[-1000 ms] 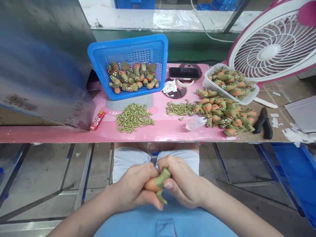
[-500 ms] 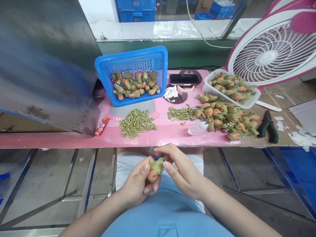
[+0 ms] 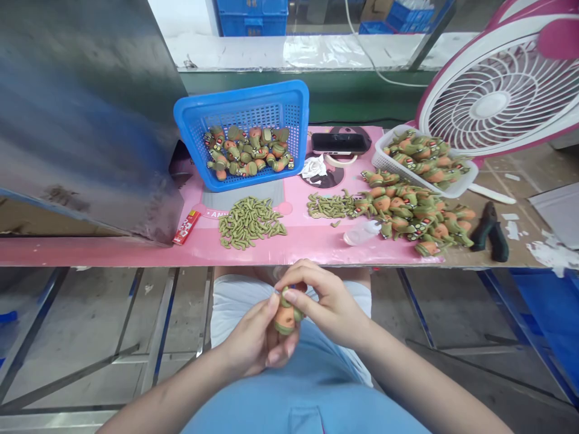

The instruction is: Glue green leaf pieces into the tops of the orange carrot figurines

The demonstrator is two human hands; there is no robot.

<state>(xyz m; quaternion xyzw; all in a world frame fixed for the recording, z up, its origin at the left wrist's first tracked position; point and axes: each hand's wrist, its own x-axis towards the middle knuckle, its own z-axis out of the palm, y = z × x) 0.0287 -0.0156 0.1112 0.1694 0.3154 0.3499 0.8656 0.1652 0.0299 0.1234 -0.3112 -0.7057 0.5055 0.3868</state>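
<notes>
Both my hands meet over my lap, below the table edge. My left hand (image 3: 253,340) is closed round the lower part of a small orange and green toy figure (image 3: 284,316). My right hand (image 3: 323,301) pinches the top of the same figure with thumb and forefinger. On the pink table top (image 3: 307,244) lie two heaps of small green pieces (image 3: 250,222), the smaller heap (image 3: 328,206) further right. A pile of the same figures (image 3: 414,214) lies at the right.
A blue basket (image 3: 244,135) with several figures leans at the back. A white basket (image 3: 423,160) of figures, a pink fan (image 3: 502,90), a phone (image 3: 338,143), a small clear bottle (image 3: 362,234), black pliers (image 3: 491,224) and a red packet (image 3: 186,226) are also there. A metal panel (image 3: 81,114) stands left.
My hands rose from low over my lap to just below the table edge. The figure was turned upright in my fingers, and my right hand shifted to its top.
</notes>
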